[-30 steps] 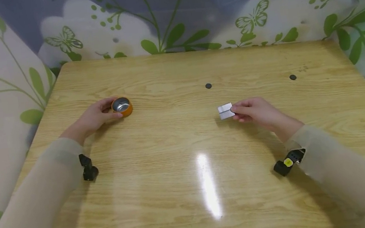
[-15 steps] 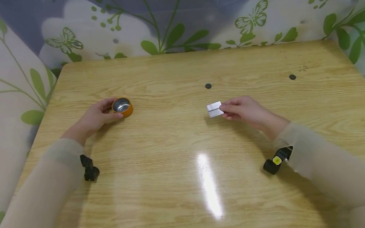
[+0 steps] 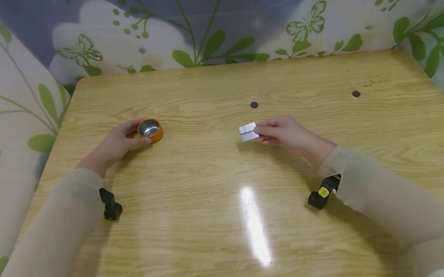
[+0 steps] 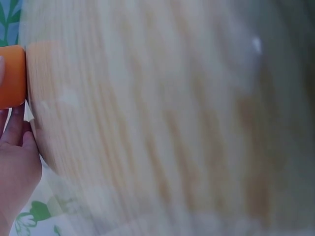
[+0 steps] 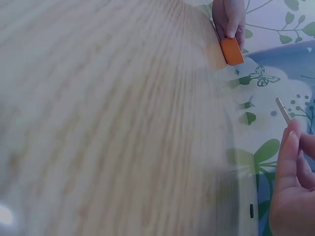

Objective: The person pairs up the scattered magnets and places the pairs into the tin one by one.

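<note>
A small round orange bowl (image 3: 157, 136) with a shiny metal inside stands upright on the left of the table. My left hand (image 3: 118, 141) grips its near side, thumb in front and fingers behind. The left wrist view catches only part of the orange wall (image 4: 12, 78). Between thumb and fingers my right hand (image 3: 287, 135) pinches a small flat silvery-white piece (image 3: 248, 132) with a dark line across it. That piece is above the tabletop, to the right of the bowl and apart from it. Seen edge-on in the right wrist view, the thin piece (image 5: 282, 110) projects past the fingertips.
Two small flat black discs lie farther back on the wooden table (image 3: 202, 179): one disc (image 3: 254, 104) beyond the right hand, another disc (image 3: 356, 94) farther right. A leaf-patterned curtain (image 3: 205, 22) borders the back and sides. Light glares off the near middle of the tabletop.
My right hand has moved left and slightly back with the silvery piece, closer to the bowl. The left hand and the bowl have stayed in place.
</note>
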The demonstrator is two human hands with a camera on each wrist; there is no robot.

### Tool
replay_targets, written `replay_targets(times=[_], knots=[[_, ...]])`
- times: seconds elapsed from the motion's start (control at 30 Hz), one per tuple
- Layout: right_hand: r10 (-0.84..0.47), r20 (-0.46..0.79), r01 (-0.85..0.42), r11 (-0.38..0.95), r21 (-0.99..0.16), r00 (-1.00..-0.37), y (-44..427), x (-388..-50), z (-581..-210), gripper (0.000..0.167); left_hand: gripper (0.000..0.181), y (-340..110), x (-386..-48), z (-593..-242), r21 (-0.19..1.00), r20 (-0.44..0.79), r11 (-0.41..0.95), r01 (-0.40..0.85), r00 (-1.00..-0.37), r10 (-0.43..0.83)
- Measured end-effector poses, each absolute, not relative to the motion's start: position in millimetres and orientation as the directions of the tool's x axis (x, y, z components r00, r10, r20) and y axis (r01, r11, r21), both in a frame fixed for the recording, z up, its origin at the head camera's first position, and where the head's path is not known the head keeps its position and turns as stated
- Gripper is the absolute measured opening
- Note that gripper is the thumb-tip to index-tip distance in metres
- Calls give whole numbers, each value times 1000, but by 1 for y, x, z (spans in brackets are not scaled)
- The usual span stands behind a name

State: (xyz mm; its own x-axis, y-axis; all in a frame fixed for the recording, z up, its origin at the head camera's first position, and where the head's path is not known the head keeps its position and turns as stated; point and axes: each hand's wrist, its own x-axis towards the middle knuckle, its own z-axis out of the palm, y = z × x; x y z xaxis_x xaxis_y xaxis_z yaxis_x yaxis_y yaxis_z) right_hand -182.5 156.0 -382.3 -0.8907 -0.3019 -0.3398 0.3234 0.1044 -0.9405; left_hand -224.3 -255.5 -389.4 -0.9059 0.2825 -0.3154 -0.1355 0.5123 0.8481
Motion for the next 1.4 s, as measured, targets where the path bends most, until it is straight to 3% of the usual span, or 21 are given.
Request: replay_targets(times=[0.2,0.47,1.4], knots=[[-288,-352,345,73,-936,-891,152,-184,-383,27,76,-258,-227,-394,833,-309,539,-124,-913,267],[-302,-346,346,57,-937,-888,145,-187,-384,34,78,-261,-225,-392,829,-323,541,-140,-910,260],[-315,-329,338,25,-941,-890,100,-201,-378,33,76,-258,-226,-395,842,-313,524,-126,-906,285]])
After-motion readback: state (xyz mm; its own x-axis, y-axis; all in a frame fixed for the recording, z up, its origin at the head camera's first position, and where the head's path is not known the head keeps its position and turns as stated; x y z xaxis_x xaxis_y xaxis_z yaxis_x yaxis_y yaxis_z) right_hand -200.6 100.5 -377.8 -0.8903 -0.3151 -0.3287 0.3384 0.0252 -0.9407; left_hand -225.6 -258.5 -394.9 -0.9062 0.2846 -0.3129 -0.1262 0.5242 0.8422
